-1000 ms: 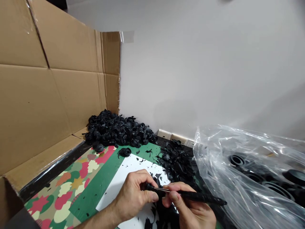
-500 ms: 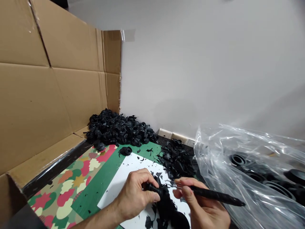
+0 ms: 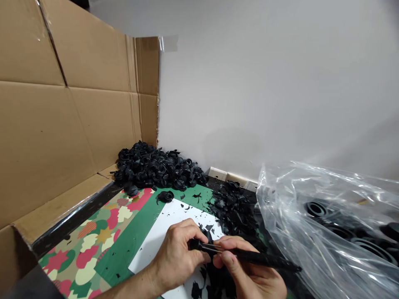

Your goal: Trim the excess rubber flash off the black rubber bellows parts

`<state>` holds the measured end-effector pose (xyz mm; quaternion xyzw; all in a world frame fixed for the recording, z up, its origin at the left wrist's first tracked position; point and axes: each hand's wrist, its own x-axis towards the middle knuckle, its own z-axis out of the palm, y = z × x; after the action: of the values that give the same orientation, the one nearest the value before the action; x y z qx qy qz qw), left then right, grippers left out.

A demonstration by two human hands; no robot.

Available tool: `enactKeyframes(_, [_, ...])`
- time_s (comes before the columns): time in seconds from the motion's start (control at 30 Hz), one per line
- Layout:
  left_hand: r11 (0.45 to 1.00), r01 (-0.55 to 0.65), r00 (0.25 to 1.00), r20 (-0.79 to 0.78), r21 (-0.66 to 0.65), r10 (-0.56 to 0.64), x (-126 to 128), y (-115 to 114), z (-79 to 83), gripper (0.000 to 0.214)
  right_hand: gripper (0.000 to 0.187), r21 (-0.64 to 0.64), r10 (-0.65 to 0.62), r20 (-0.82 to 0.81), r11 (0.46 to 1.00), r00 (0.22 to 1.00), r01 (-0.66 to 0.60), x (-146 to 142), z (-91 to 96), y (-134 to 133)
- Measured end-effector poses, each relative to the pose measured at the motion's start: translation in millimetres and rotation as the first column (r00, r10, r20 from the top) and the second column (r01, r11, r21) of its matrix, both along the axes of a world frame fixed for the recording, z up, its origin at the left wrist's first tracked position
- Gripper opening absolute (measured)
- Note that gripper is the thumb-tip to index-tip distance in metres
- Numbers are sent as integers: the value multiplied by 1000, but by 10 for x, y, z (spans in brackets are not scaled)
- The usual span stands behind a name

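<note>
A: How is the black part [image 3: 195, 244] held?

B: It is pinched between the thumb and curled fingers of the left hand [image 3: 181, 251], with only a small gap left between them. Much of it is covered, so its long axis cannot be told.

A: And the right hand [image 3: 249, 274]?

B: A tool [image 3: 271, 261] is gripped there, with thumb and fingers closed around it near its metal end.

A: Which way does the part lie from that hand?

B: Directly to its left, just beyond the fingertips. The tool's long axis is laid almost level, its handle end sloping down and away to the right. By its thin metal prongs [image 3: 212, 248] the gap is bridged, and the part seems to be met; whether it is entered cannot be seen. The left hand is the nearer one, since the part is held in it.

A: Any brand, label or writing?

B: None can be read, neither on the tool, nor on the cardboard [image 3: 77, 124] left of the left hand, nor on the plastic bag [image 3: 280, 216] beyond the right hand.
</note>
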<state>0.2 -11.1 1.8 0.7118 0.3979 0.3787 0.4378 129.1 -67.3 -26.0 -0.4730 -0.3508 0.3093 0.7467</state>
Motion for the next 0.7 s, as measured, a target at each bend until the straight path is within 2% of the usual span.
enactKeyframes(0.13, [999, -7, 999, -43, 39, 9, 0, -6, 6, 7, 22, 17, 0, 9, 1000, 1000, 0, -13, -6, 3])
enactKeyframes(0.53, [977, 17, 989, -145, 213, 15, -26, -37, -16, 18, 25, -145, 46, 11, 988, 999, -43, 49, 74, -2])
enactKeyframes(0.63, [968, 28, 988, -152, 248, 10, -25, -37, -35, 18, 30, -154, 93, -86, 982, 992, -106, 15, 103, -4])
enactKeyframes(0.7, [963, 28, 989, -146, 267, 12, -23, -29, -48, 18, 32, -153, 201, -236, 958, 951, -241, -22, 146, -12])
